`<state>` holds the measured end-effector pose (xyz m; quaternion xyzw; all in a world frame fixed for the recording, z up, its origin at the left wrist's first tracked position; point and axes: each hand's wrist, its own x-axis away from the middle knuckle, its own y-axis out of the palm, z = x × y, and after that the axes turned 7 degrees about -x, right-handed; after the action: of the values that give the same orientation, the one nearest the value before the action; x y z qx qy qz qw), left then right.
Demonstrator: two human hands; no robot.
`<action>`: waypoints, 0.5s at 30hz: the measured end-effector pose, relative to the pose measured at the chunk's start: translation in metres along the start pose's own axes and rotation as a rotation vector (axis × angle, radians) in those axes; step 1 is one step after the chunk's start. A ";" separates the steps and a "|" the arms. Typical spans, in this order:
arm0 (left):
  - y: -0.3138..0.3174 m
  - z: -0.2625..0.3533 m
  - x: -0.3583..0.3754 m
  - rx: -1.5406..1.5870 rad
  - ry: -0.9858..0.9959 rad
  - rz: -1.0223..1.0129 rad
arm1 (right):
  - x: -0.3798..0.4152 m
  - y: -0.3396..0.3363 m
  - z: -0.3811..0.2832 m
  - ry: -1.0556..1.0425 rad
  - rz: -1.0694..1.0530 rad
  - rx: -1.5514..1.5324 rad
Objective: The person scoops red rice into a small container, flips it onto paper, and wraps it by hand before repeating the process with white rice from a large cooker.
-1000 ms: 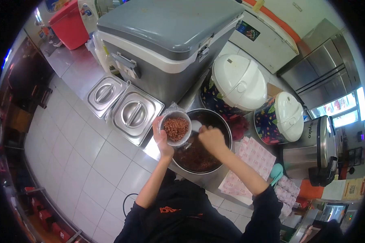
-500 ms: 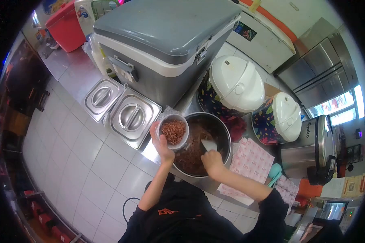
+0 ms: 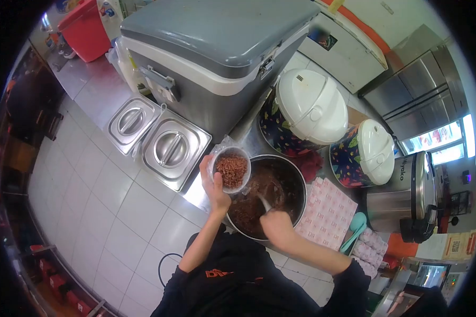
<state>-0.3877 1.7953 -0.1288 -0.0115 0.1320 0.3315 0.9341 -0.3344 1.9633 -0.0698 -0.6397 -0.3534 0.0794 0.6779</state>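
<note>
Your left hand (image 3: 214,182) is wrapped around a small clear cup (image 3: 231,169), fingers closed on its side, holding it up above the left rim of the big metal pot (image 3: 300,186). Cup is filled near the top with brown minced stuff, same look as what's in the pot. A bit of clear plastic (image 3: 223,142) sticks out behind the cup. Your right hand (image 3: 276,226) is closed around the handle of a white spoon (image 3: 264,203), fist at the pot's near rim, spoon tip down in the brown food (image 3: 259,195). Pot is roughly half full.

Pot sits on the steel counter (image 3: 92,87). Left of it, two square steel pans with lids (image 3: 170,148) sit side by side in the counter. Behind the pot, a big grey cooler box (image 3: 217,47), lid shut, latch visible. Right of that, two flowery rice cookers with white lids (image 3: 309,108), one behind the pot, the other further right. A steel cooker (image 3: 412,190) stands at far right. Stack of pink printed paper sheets (image 3: 328,214) lies just right of the pot, touching or nearly so. Teal scoop (image 3: 354,227) beside the sheets. Red bin (image 3: 87,29) top left. Floor is white tile.
</note>
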 end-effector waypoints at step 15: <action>-0.004 0.005 0.011 0.051 -0.009 0.012 | -0.055 -0.001 0.041 0.078 0.006 -0.207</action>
<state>-0.3753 1.7994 -0.1272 0.0146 0.1361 0.3336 0.9327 -0.3994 1.9661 -0.0920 -0.7098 -0.3310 0.0194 0.6214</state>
